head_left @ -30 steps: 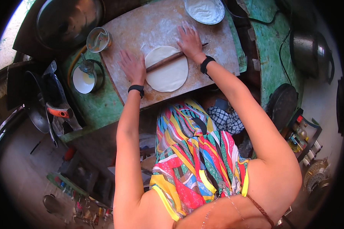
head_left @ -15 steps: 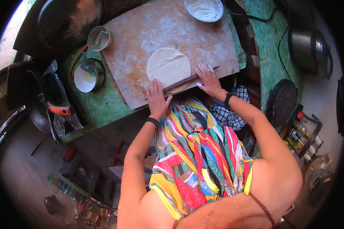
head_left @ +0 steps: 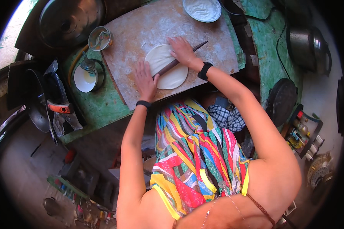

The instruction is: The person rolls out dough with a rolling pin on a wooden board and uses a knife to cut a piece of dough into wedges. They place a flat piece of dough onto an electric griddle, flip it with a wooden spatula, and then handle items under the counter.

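A round, thin sheet of pale dough lies near the front edge of a floured wooden board. Slantwise over its middle rests a slim dark wooden rolling pin, its tapered far-right end sticking out past the dough. My left hand lies over the pin's lower-left end with fingers stretched out, beside the dough's left edge. Further along, my right hand is laid over the pin toward its other end, fingers straight and reaching over the dough's far edge. The pin's left tip is hidden under my left hand.
A bowl of white flour stands at the board's far right. Left of the board are a glass bowl and a white-lined pot on the green table. An orange-handled tool lies further left; a checked cloth is below the board.
Both hands and the rolling pin have moved away from the board's front edge, up over the dough's middle. My right hand has also shifted left, and the pin slants more steeply.
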A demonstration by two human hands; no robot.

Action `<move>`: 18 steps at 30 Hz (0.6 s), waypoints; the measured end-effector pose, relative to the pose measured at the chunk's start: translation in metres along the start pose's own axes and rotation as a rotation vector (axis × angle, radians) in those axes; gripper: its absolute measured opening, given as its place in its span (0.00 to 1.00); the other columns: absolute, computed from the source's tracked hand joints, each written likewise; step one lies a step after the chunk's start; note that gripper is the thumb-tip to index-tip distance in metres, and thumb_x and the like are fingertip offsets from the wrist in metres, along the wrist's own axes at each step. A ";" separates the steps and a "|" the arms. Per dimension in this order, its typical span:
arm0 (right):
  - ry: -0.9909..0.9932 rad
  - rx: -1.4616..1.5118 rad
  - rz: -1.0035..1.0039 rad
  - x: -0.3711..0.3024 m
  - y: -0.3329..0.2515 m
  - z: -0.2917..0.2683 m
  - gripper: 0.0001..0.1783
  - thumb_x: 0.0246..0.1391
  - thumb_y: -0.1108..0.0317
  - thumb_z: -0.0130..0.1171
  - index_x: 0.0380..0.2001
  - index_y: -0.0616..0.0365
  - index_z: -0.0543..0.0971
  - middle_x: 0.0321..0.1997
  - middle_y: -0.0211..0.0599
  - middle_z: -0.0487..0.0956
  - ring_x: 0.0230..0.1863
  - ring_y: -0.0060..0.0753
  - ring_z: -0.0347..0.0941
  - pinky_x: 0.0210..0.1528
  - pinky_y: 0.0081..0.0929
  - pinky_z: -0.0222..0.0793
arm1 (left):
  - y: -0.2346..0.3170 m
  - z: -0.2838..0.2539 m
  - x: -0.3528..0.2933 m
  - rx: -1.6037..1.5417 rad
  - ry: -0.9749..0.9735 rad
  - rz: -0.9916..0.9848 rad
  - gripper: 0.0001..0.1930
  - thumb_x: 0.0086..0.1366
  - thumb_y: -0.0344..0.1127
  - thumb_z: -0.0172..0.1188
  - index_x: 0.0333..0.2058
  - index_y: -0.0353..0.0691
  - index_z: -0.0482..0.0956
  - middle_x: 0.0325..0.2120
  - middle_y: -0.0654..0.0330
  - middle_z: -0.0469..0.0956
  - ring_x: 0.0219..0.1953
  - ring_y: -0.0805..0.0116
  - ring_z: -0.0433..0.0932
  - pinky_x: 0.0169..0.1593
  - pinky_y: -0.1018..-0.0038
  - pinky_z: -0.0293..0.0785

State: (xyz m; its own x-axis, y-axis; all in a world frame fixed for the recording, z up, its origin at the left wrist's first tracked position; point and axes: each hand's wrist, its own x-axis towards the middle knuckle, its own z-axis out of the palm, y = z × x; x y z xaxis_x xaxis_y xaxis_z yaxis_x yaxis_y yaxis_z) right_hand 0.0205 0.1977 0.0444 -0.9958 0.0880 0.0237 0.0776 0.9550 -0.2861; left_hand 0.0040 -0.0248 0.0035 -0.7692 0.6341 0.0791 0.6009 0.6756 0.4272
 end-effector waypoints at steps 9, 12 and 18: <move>-0.280 0.145 0.301 -0.016 0.023 -0.015 0.15 0.43 0.58 0.58 0.31 0.56 0.75 0.29 0.45 0.76 0.35 0.50 0.73 0.36 0.42 0.67 | 0.042 -0.013 -0.040 -0.204 -0.034 0.043 0.18 0.46 0.27 0.59 0.39 0.40 0.70 0.42 0.54 0.68 0.49 0.54 0.65 0.52 0.63 0.61; -0.278 0.099 0.436 -0.051 0.052 -0.019 0.14 0.44 0.57 0.57 0.31 0.54 0.75 0.28 0.44 0.77 0.34 0.49 0.73 0.35 0.42 0.67 | 0.041 -0.015 -0.034 -0.272 -0.060 0.119 0.19 0.45 0.26 0.60 0.39 0.39 0.70 0.39 0.56 0.70 0.44 0.55 0.67 0.46 0.63 0.64; -0.123 0.160 0.561 -0.134 0.049 -0.034 0.18 0.47 0.59 0.54 0.41 0.56 0.73 0.44 0.44 0.73 0.48 0.46 0.67 0.48 0.39 0.62 | 0.037 -0.010 -0.029 -0.251 -0.157 0.230 0.18 0.48 0.29 0.60 0.41 0.41 0.70 0.45 0.53 0.67 0.49 0.52 0.65 0.52 0.61 0.62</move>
State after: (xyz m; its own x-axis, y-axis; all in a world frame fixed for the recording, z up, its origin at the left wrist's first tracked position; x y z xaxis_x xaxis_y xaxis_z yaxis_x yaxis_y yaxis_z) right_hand 0.1593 0.2427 0.0600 -0.8037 0.5242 -0.2816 0.5950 0.7169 -0.3634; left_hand 0.0468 -0.0218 0.0260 -0.5658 0.8218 0.0677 0.6668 0.4077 0.6238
